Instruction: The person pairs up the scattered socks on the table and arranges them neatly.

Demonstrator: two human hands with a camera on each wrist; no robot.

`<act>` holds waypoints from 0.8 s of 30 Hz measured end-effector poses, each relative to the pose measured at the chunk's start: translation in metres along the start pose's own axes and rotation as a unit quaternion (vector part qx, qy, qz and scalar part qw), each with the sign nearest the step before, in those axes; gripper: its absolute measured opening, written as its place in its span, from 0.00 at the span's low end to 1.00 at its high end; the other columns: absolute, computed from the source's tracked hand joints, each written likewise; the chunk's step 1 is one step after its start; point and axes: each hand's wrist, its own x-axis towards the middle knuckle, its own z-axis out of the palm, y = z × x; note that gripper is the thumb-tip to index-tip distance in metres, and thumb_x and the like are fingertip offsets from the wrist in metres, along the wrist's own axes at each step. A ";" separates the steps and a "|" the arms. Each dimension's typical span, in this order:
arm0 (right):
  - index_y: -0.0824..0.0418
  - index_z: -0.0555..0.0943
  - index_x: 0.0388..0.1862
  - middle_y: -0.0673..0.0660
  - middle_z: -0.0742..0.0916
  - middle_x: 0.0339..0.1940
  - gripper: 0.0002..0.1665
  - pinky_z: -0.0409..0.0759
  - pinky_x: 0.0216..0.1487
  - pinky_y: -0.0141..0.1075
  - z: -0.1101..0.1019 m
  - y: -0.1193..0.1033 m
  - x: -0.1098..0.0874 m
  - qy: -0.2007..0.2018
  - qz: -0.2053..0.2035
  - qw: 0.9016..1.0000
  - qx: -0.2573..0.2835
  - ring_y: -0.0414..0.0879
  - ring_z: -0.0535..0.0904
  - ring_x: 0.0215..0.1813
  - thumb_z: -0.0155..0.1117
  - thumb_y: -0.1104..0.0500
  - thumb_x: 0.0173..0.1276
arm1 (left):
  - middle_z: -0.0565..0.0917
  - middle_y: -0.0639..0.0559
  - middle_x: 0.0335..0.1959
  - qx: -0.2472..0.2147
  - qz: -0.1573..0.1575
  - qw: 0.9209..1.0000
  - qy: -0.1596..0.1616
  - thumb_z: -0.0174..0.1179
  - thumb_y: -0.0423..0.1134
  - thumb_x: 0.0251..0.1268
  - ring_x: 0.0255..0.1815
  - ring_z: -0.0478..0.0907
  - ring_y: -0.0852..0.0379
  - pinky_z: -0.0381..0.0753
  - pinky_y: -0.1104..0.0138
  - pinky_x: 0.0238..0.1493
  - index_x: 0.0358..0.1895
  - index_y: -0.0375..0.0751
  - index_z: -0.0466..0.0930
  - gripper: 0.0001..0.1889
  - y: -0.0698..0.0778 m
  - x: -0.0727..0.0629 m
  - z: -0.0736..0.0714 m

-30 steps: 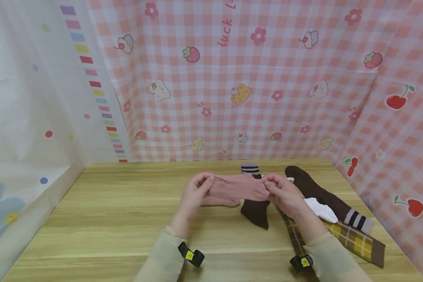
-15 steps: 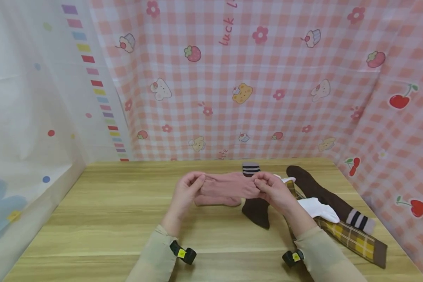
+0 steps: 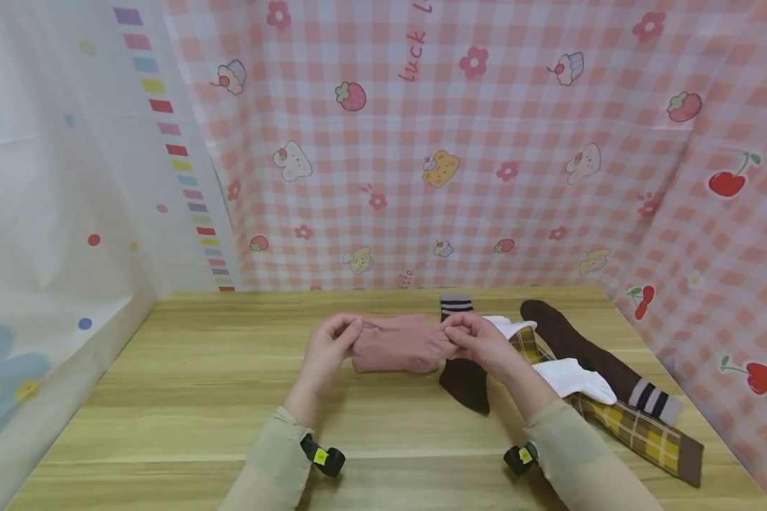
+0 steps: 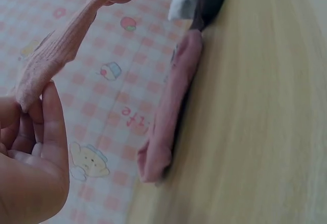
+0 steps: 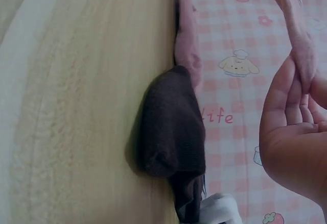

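Note:
A pink sock [image 3: 399,339] is stretched sideways in the air between both hands. My left hand [image 3: 322,355] pinches its left end between thumb and fingers, as the left wrist view also shows at the hand [image 4: 38,168]. At the other end, the thumb and fingers of my right hand [image 3: 488,349] pinch the fabric. Beneath it, a second pink sock [image 4: 171,112] lies on the table, mostly hidden behind the held one in the head view. Just right of that lies a dark brown sock [image 3: 465,389] with a striped cuff, partly covered by my right hand.
On the right side of the wooden table [image 3: 185,397] lie another brown striped-cuff sock [image 3: 581,348], white socks [image 3: 572,377] and yellow-brown plaid socks [image 3: 639,429], overlapping. A pink checked cloth [image 3: 383,142] hangs behind the table and on the right.
Both hands have moved left and slightly closer together, carrying the pink sock leftward and over the one on the table. More of the white and plaid socks now shows.

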 end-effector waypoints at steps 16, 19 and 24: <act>0.74 0.75 0.46 0.55 0.85 0.35 0.09 0.84 0.37 0.37 0.008 0.017 0.023 0.025 0.040 0.986 -0.158 0.40 0.81 0.33 0.57 0.67 0.74 | 0.85 0.46 0.34 0.247 0.036 0.968 0.033 0.63 0.31 0.67 0.35 0.76 0.59 0.76 0.69 0.38 0.36 0.30 0.85 0.06 -0.020 0.011 -0.013; 0.73 0.76 0.44 0.57 0.85 0.35 0.08 0.84 0.36 0.38 0.010 0.017 0.026 0.032 0.044 0.982 -0.183 0.41 0.80 0.33 0.58 0.67 0.73 | 0.85 0.46 0.34 0.296 0.042 0.954 0.027 0.64 0.32 0.66 0.37 0.78 0.55 0.76 0.64 0.43 0.34 0.33 0.86 0.05 -0.022 0.014 -0.015; 0.71 0.77 0.41 0.56 0.83 0.31 0.06 0.82 0.33 0.35 0.013 0.019 0.028 0.037 0.052 0.973 -0.222 0.42 0.79 0.31 0.60 0.66 0.72 | 0.86 0.48 0.33 0.352 0.037 0.935 0.018 0.64 0.34 0.66 0.38 0.79 0.52 0.77 0.59 0.44 0.34 0.37 0.87 0.05 -0.025 0.018 -0.017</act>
